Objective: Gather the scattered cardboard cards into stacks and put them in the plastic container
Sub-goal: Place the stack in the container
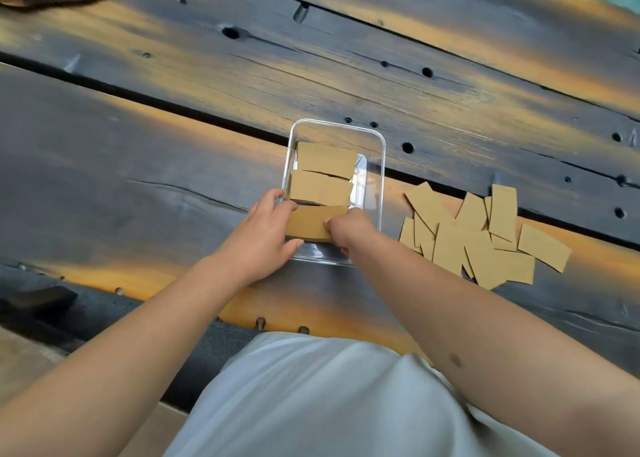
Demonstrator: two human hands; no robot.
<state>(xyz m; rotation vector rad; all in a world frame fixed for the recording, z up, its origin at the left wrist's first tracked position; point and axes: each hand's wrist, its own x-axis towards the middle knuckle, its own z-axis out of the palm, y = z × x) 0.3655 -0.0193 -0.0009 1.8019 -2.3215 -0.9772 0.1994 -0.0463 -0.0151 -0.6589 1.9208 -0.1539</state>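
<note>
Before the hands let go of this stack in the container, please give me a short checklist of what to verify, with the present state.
1. Both hands hold the stack, left hand and right hand: ok.
2. Stack is over the plastic container: ok.
3. Stack lies flat on the bottom: cannot tell.
4. Two earlier stacks sit inside: ok.
5. All cards gathered: not ok, loose cards lie on the table.

Three card stacks (322, 188), one container (381, 179), two hands (304, 235)

Clear plastic container (379, 179) holding three brown card stacks (323, 174), loose cards (478, 242) scattered just right
</note>
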